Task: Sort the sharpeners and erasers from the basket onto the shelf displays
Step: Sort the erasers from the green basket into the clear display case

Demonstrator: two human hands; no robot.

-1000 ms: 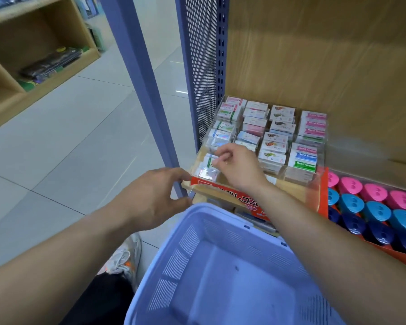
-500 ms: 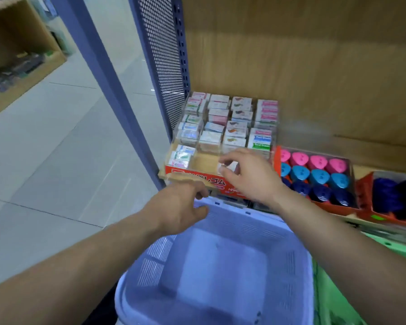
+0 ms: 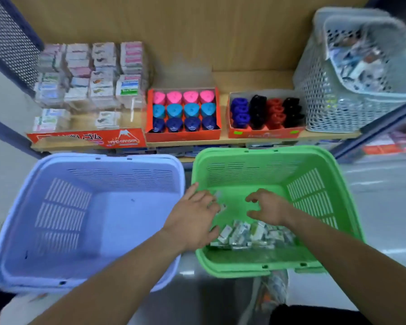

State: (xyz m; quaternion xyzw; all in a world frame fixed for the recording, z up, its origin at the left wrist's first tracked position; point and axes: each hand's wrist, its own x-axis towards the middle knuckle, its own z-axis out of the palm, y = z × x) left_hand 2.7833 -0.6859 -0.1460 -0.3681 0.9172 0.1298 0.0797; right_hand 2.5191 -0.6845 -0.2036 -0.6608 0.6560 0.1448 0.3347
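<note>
While right hand hovers, erasers hug basket wall.

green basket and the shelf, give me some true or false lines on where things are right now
1. Both the left hand and the right hand reach into the green basket. True.
2. The blue basket holds the pile of packets. False: the packets lie at the green basket's near end.
3. In the sharpener box beside the eraser display, the pink row is at the back. True.
4. The grey basket stands on the floor. False: it stands on the shelf, at its right end.
</note>
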